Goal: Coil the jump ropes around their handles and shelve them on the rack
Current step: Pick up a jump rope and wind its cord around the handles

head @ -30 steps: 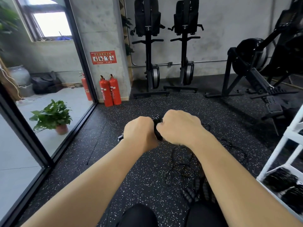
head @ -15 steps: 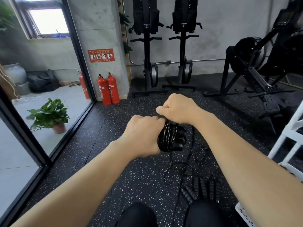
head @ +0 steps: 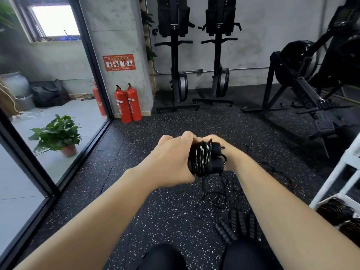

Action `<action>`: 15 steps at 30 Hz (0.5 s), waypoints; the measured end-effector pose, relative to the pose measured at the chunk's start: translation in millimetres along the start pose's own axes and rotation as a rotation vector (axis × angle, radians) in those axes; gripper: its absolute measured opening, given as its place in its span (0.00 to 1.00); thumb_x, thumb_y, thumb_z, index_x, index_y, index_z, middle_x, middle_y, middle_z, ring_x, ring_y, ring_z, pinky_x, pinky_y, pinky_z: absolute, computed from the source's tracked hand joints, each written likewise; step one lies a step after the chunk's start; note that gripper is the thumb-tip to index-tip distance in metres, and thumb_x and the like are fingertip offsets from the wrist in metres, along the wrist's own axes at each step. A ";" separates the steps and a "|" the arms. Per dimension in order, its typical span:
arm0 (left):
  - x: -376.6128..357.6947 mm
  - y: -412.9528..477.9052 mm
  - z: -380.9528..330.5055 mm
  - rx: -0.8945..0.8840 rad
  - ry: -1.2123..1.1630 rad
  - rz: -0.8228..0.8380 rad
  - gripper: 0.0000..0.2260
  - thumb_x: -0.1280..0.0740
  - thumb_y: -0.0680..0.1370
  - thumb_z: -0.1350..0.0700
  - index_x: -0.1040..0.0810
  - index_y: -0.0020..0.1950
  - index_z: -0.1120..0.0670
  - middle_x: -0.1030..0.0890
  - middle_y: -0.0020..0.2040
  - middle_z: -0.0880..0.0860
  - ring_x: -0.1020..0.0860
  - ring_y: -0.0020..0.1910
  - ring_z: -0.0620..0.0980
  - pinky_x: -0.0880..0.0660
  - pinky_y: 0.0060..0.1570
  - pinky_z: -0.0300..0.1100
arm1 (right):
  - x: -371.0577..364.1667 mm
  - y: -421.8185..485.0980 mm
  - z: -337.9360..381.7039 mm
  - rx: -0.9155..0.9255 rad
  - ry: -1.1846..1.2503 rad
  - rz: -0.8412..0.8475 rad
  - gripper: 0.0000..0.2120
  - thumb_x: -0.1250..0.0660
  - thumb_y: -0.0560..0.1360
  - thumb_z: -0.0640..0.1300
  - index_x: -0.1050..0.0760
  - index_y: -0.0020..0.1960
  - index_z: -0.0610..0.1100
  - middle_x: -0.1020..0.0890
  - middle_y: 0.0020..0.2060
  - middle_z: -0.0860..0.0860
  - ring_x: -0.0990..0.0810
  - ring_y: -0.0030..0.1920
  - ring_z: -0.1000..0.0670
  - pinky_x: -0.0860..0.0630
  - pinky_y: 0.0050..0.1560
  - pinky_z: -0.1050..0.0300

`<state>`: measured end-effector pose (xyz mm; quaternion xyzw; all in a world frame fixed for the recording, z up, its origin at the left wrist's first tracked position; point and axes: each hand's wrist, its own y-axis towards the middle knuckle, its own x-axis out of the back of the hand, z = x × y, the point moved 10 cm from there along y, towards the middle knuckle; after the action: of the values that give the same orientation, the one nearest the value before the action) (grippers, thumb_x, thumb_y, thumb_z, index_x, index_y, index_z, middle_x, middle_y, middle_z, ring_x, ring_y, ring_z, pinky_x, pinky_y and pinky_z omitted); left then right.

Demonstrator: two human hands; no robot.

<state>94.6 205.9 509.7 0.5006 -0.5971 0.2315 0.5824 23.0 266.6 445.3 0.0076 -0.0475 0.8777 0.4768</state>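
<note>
Holding black foam-handled jump rope point(head: 204, 158), cord coiled, between left hand point(head: 171, 158) and right hand point(head: 227, 151). Gripped by curled fingers point(head: 185, 136) (right's mostly hidden).

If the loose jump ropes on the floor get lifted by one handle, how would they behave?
Probably floppy: the loose jump ropes lie in tangled loops, so they would likely trail and snag. Their ribbed handles look grippy, so slipping seems unlikely.
</note>
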 end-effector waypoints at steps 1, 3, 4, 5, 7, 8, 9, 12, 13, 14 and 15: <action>-1.7 0.0 2.6 0.025 -0.038 -0.009 0.23 0.28 0.68 0.52 0.32 0.58 0.52 0.24 0.35 0.45 0.22 0.37 0.47 0.33 0.45 0.34 | -1.2 -0.1 -10.1 -0.015 0.071 -0.009 0.25 0.45 0.81 0.36 0.30 0.26 0.46 0.29 0.23 0.54 0.32 0.22 0.58 0.33 0.26 0.65; -6.1 0.2 3.4 0.055 -0.089 -0.013 0.26 0.27 0.67 0.53 0.33 0.62 0.53 0.24 0.35 0.45 0.21 0.37 0.49 0.34 0.40 0.37 | -2.5 -0.5 -33.8 -0.092 0.247 -0.088 0.22 0.48 0.82 0.36 0.30 0.30 0.45 0.27 0.28 0.50 0.28 0.24 0.57 0.31 0.28 0.64; -9.8 0.4 4.8 0.081 -0.118 0.001 0.27 0.27 0.68 0.52 0.33 0.63 0.52 0.24 0.36 0.44 0.22 0.39 0.48 0.34 0.41 0.39 | -4.6 -0.3 -43.7 -0.128 0.317 -0.123 0.20 0.47 0.82 0.37 0.31 0.32 0.44 0.28 0.30 0.49 0.29 0.26 0.54 0.33 0.29 0.61; -13.9 0.6 7.6 0.115 -0.162 0.019 0.27 0.27 0.67 0.51 0.32 0.63 0.51 0.24 0.38 0.43 0.22 0.40 0.47 0.33 0.41 0.40 | -7.4 2.1 -52.5 -0.143 0.327 -0.134 0.19 0.47 0.82 0.37 0.33 0.33 0.44 0.30 0.31 0.48 0.32 0.28 0.52 0.39 0.30 0.60; -22.3 1.3 16.4 0.194 -0.240 0.051 0.26 0.25 0.66 0.49 0.31 0.60 0.49 0.22 0.41 0.43 0.22 0.43 0.46 0.29 0.43 0.42 | -13.0 4.9 -63.5 -0.179 0.254 -0.155 0.20 0.48 0.82 0.38 0.35 0.31 0.45 0.34 0.27 0.49 0.39 0.26 0.53 0.48 0.29 0.60; -25.1 2.1 22.5 0.235 -0.252 0.056 0.25 0.24 0.66 0.49 0.30 0.59 0.50 0.21 0.42 0.45 0.22 0.44 0.47 0.26 0.44 0.44 | -15.7 4.0 -68.9 -0.209 0.217 -0.171 0.21 0.49 0.81 0.38 0.37 0.30 0.46 0.35 0.24 0.51 0.41 0.23 0.54 0.50 0.28 0.61; -27.9 3.1 30.6 0.278 -0.254 0.052 0.24 0.24 0.66 0.50 0.29 0.58 0.50 0.21 0.43 0.46 0.21 0.44 0.49 0.25 0.46 0.46 | -17.6 3.8 -73.2 -0.230 0.177 -0.188 0.20 0.50 0.80 0.37 0.38 0.30 0.46 0.36 0.21 0.52 0.43 0.20 0.55 0.51 0.26 0.61; -36.9 4.4 60.6 0.421 -0.225 0.018 0.19 0.26 0.67 0.53 0.30 0.54 0.49 0.23 0.43 0.47 0.22 0.43 0.52 0.25 0.42 0.47 | -19.2 1.7 -73.9 -0.179 0.161 -0.287 0.18 0.51 0.81 0.34 0.37 0.34 0.44 0.33 0.18 0.54 0.40 0.16 0.58 0.47 0.19 0.64; -41.1 4.4 70.2 0.463 -0.218 0.005 0.18 0.27 0.67 0.52 0.31 0.53 0.49 0.23 0.43 0.47 0.23 0.43 0.52 0.25 0.41 0.47 | -17.6 1.2 -73.5 -0.148 0.177 -0.329 0.17 0.50 0.82 0.34 0.35 0.35 0.42 0.31 0.20 0.52 0.38 0.16 0.58 0.45 0.18 0.66; -45.4 4.2 78.6 0.498 -0.217 -0.006 0.18 0.27 0.68 0.52 0.31 0.52 0.49 0.23 0.43 0.47 0.22 0.43 0.52 0.25 0.42 0.47 | -16.8 1.1 -72.1 -0.115 0.179 -0.357 0.16 0.49 0.82 0.35 0.34 0.36 0.42 0.30 0.23 0.50 0.37 0.17 0.58 0.43 0.18 0.66; -49.3 3.9 85.1 0.525 -0.214 -0.014 0.17 0.27 0.68 0.51 0.31 0.52 0.49 0.23 0.43 0.48 0.22 0.44 0.53 0.24 0.43 0.48 | -15.8 1.9 -71.0 -0.078 0.160 -0.374 0.16 0.48 0.82 0.36 0.32 0.37 0.42 0.30 0.25 0.50 0.36 0.19 0.57 0.41 0.20 0.66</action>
<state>42.9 150.4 446.9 0.6602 -0.5712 0.3201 0.3679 32.3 258.8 373.5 -0.0720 -0.0414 0.7692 0.6336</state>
